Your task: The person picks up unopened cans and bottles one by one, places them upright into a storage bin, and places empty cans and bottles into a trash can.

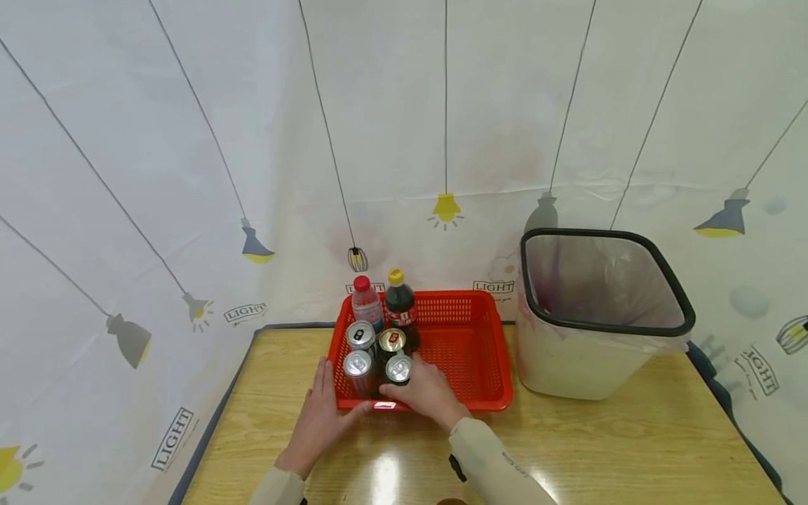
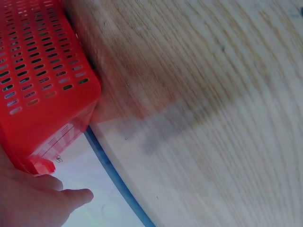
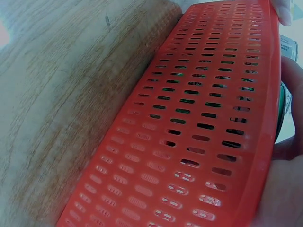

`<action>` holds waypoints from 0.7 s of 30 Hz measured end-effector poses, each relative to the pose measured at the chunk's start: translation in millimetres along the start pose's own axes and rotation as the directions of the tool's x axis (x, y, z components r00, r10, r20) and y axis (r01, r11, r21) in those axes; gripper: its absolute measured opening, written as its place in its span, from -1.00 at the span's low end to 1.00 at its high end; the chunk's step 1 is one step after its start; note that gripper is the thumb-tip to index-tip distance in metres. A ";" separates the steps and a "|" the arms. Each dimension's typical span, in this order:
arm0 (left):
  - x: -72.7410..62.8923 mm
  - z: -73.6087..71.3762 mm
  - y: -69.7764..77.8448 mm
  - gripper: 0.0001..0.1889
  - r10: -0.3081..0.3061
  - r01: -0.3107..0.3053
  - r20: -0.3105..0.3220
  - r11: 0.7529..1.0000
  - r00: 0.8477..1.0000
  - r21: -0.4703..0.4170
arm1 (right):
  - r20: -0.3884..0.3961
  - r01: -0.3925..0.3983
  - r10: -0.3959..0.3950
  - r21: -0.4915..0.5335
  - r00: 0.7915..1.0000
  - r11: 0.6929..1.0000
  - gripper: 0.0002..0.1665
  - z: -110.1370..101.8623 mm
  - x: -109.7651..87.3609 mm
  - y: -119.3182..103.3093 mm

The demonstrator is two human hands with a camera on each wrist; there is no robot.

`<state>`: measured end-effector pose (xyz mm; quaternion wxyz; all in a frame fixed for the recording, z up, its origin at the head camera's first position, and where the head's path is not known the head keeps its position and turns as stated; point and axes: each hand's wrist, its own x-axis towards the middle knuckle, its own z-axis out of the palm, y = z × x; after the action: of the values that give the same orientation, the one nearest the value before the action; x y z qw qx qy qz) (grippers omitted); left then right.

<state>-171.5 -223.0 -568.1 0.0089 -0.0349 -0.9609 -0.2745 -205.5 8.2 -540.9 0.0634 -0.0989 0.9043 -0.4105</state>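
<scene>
In the head view a red plastic basket holds several drinks at its left end. My right hand reaches over the front rim and grips the front-right can, thumb on its left, fingers on its right. A bit of green side shows on that can in the right wrist view. Beside it stands a silver-topped can, with two more cans behind. At the basket's front-left corner lies my left hand, fingers straight along the side and thumb at the front rim.
Behind the cans stand a red-capped bottle and a yellow-capped dark cola bottle. A lined bin with a black rim is right of the basket on the wooden table. A lamp-printed cloth hangs behind.
</scene>
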 end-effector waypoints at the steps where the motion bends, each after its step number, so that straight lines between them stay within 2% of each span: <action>1: 0.1 0.3 -0.2 0.30 -0.001 0.001 0.001 1.000 1.000 0.001 | 0.004 -0.002 0.002 0.003 1.000 1.000 -0.02 -0.4 -0.2 0.0; 8: 0.0 1.1 0.2 0.28 -0.006 0.006 0.000 1.000 1.000 0.011 | 0.010 -0.054 0.054 0.038 0.999 0.998 0.14 -4.5 -1.0 1.8; 12: 0.2 1.7 1.1 0.28 -0.010 0.010 0.005 1.000 1.000 0.008 | -0.010 -0.033 0.034 0.059 0.999 0.998 0.03 -10.7 -5.1 5.7; 15: -0.4 1.6 1.3 0.28 -0.008 0.008 0.007 1.000 1.000 0.002 | -0.028 0.019 -0.018 0.060 0.999 0.998 -0.04 -18.0 -9.8 8.2; 21: -0.9 0.2 0.5 0.31 -0.001 0.001 0.007 1.000 1.000 -0.005 | -0.045 0.031 -0.028 0.061 0.999 0.998 0.04 -36.7 -26.6 9.7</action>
<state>-170.6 -222.6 -568.1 0.0055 -0.0353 -0.9603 -0.2767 -188.1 47.4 -523.3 0.0404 -0.1013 0.8907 -0.4414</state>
